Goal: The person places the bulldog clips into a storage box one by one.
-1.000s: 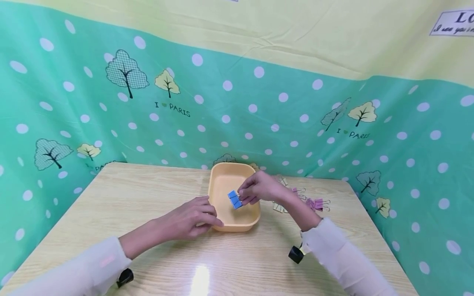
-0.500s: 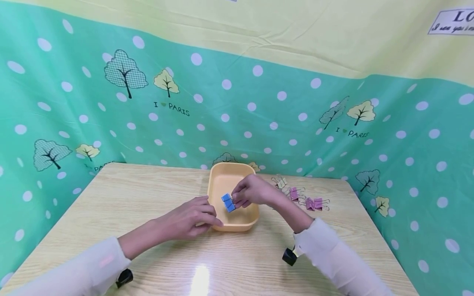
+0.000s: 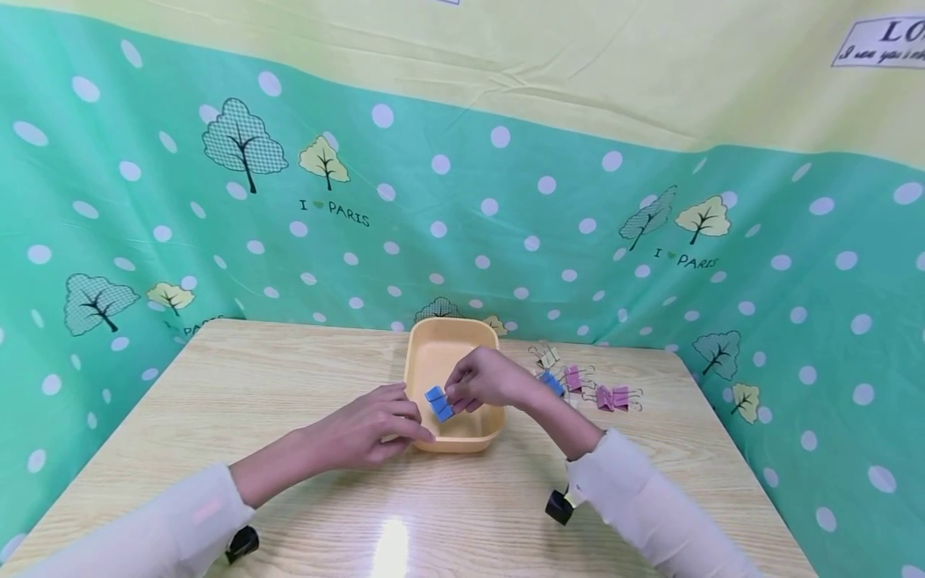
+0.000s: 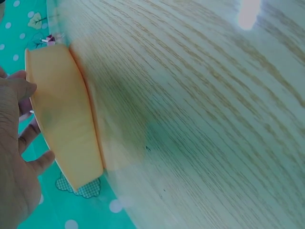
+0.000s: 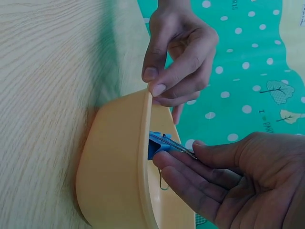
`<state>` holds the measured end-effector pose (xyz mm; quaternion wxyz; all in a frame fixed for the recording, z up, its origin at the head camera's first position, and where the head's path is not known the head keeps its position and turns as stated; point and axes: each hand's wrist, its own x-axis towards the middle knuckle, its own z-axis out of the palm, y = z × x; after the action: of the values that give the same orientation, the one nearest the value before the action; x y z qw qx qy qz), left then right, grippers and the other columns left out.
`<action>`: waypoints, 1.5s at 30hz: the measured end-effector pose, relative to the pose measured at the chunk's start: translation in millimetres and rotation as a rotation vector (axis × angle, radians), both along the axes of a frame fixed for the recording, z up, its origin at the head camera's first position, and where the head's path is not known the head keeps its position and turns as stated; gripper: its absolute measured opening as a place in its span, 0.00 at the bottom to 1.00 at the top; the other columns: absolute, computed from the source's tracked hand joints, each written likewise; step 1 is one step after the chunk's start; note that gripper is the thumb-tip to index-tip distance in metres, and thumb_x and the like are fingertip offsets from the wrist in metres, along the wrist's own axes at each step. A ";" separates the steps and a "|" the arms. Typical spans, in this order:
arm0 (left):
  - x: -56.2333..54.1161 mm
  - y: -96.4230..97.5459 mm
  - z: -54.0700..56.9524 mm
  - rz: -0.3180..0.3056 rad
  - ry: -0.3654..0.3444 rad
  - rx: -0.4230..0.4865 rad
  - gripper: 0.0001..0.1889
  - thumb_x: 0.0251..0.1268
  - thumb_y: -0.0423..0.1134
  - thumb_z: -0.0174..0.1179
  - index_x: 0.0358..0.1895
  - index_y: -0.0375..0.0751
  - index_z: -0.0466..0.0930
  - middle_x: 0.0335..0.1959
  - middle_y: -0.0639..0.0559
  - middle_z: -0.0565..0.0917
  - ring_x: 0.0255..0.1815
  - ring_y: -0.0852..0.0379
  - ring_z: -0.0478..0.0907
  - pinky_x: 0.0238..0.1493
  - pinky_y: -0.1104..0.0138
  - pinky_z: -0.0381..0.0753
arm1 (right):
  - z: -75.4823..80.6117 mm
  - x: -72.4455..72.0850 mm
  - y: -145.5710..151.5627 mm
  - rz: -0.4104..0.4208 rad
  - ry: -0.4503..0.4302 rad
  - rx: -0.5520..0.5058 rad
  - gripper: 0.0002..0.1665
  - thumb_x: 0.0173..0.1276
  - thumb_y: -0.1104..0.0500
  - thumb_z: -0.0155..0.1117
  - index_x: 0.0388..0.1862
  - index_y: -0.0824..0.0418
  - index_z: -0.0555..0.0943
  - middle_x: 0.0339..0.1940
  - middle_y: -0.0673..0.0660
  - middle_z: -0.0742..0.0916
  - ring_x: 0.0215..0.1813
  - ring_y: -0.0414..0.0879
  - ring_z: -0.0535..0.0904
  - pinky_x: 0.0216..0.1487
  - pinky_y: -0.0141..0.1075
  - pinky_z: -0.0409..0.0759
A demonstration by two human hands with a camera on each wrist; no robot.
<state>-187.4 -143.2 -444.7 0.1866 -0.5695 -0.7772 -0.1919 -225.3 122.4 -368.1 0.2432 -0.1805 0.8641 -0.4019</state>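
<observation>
A yellow-orange plastic tub (image 3: pixel 432 357) stands near the table's back edge. At its near left corner my left hand (image 3: pixel 376 425) pinches the rim; the right wrist view shows the thumb and index finger of this left hand (image 5: pixel 186 52) closed on that rim. Over the tub's inside, my right hand (image 3: pixel 491 381) pinches a blue binder clip (image 3: pixel 438 404) by its wire handles. Seen from the right wrist, the blue clip (image 5: pixel 157 145) is at the rim's level, partly hidden behind the wall, and a loop of wire hangs below it.
Right of the tub lie a cream binder clip (image 3: pixel 548 357), another blue binder clip (image 3: pixel 553 382) and several pink binder clips (image 3: pixel 621 398); my right forearm may hide more. A dotted green curtain (image 3: pixel 405 217) encloses the back and sides of the wooden table (image 3: pixel 303 353).
My right hand has moved left and slightly nearer over the tub with the blue clip. Another blue clip on the table has come into view from behind the arm. My left hand stays put.
</observation>
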 end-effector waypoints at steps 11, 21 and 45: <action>0.2 1.5 -0.7 -0.015 0.004 0.019 0.18 0.61 0.27 0.76 0.49 0.55 0.96 0.38 0.63 0.90 0.42 0.60 0.79 0.50 0.63 0.83 | -7.5 1.6 -7.5 0.019 0.012 0.010 0.08 0.81 0.67 0.69 0.48 0.71 0.92 0.40 0.63 0.96 0.43 0.55 0.97 0.45 0.43 0.97; 0.2 2.6 0.7 -0.021 0.005 0.025 0.18 0.62 0.27 0.76 0.49 0.55 0.96 0.40 0.63 0.92 0.41 0.60 0.78 0.49 0.64 0.82 | -12.7 4.6 -14.8 0.048 0.036 0.037 0.09 0.82 0.68 0.68 0.48 0.73 0.92 0.39 0.66 0.96 0.44 0.59 0.97 0.46 0.46 0.98; 3.5 1.7 2.8 -0.009 -0.009 0.018 0.20 0.61 0.25 0.75 0.50 0.56 0.96 0.40 0.62 0.92 0.45 0.61 0.82 0.58 0.51 0.90 | -9.2 10.4 -13.2 0.031 0.189 0.174 0.07 0.80 0.69 0.69 0.44 0.70 0.93 0.36 0.63 0.96 0.41 0.59 0.96 0.36 0.35 0.92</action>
<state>-183.9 -141.5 -441.9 0.1874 -0.5704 -0.7737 -0.2021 -214.8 109.2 -377.2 0.1814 -0.2090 0.9120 -0.3028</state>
